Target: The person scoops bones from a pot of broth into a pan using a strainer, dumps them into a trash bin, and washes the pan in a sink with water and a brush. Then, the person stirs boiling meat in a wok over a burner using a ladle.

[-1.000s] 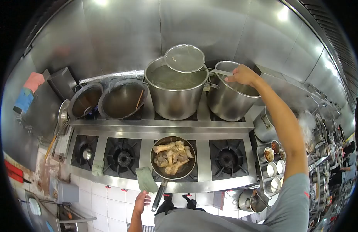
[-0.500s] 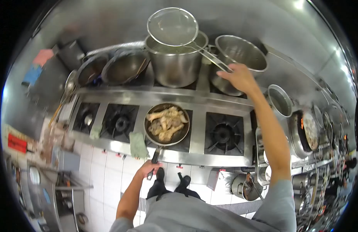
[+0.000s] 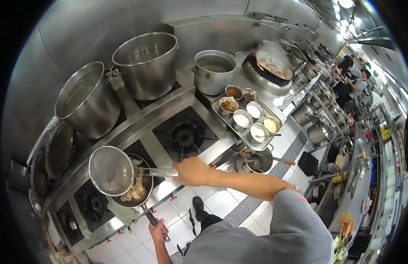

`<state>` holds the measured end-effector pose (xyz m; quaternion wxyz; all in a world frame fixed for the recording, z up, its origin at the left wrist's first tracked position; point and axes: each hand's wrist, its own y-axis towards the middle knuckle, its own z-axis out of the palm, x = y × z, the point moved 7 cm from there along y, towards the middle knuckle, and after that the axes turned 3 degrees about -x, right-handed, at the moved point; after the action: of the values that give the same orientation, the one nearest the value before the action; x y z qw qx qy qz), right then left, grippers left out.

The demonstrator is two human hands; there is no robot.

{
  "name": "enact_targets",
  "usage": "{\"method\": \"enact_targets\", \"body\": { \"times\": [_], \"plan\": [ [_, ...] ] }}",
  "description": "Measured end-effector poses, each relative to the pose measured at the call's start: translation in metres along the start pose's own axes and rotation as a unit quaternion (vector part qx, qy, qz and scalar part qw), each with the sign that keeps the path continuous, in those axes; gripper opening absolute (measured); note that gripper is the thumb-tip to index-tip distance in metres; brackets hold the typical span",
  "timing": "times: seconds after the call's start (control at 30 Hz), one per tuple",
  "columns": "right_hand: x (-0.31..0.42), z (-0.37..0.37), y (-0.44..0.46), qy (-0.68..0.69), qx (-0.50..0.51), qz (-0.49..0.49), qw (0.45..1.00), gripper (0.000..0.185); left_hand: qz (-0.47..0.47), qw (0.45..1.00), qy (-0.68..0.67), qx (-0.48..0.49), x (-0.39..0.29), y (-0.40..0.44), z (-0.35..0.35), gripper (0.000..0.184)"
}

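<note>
My left hand point(image 3: 158, 231) grips the black handle of a frying pan point(image 3: 148, 185), which sits at a front burner of the stove. Pale and browned pieces of food point(image 3: 136, 190), whose kind I cannot make out, lie in it. My right hand point(image 3: 193, 171) is closed around the metal handle of a round fine-mesh strainer point(image 3: 110, 170). The strainer's mesh is above the pan and hides its left part; whether they touch, I cannot tell.
Two tall stockpots point(image 3: 144, 72) stand behind the burners, with a smaller pot point(image 3: 215, 70) beyond. A tray point(image 3: 274, 140) holds several seasoning containers. Flame shows under a steaming wok point(image 3: 270, 66). A green cloth point(image 3: 123, 212) hangs at the stove's front edge. People point(image 3: 358, 83) work far right.
My right hand has brought the strainer from above the back stockpot down over the pan. My view has swung to the right. My left hand still holds the pan's handle.
</note>
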<state>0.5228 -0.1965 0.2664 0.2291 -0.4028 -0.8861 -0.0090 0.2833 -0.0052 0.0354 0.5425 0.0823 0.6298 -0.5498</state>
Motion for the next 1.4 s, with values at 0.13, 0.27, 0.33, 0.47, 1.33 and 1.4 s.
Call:
{"method": "enact_targets", "body": {
  "times": [0.13,0.27,0.33,0.47,1.33,1.4],
  "plan": [
    [0.041,0.014,-0.037,0.043,-0.002,0.004,0.999,0.039,0.002,1.0,-0.005,-0.02,0.006,-0.051,-0.022,0.021],
    [0.087,0.063,-0.063,0.036,-0.011,-0.047,0.998,0.043,0.019,0.999,-0.027,-0.04,0.024,-0.108,-0.067,0.021],
    [0.118,0.084,-0.081,-0.001,0.027,-0.057,0.998,0.043,0.036,0.998,-0.034,-0.048,0.03,-0.139,-0.094,0.021],
    [0.184,0.127,-0.123,0.06,0.004,-0.086,0.994,0.039,0.056,0.992,-0.054,-0.102,0.039,-0.216,-0.151,0.021],
    [0.571,0.316,-0.005,0.11,0.168,-0.32,0.926,0.03,0.069,0.895,-0.235,-0.372,0.063,-0.336,-0.44,0.02],
    [0.622,0.318,0.013,0.11,0.14,-0.405,0.897,0.026,0.079,0.882,-0.258,-0.386,0.053,-0.332,-0.458,0.02]
  ]
}}
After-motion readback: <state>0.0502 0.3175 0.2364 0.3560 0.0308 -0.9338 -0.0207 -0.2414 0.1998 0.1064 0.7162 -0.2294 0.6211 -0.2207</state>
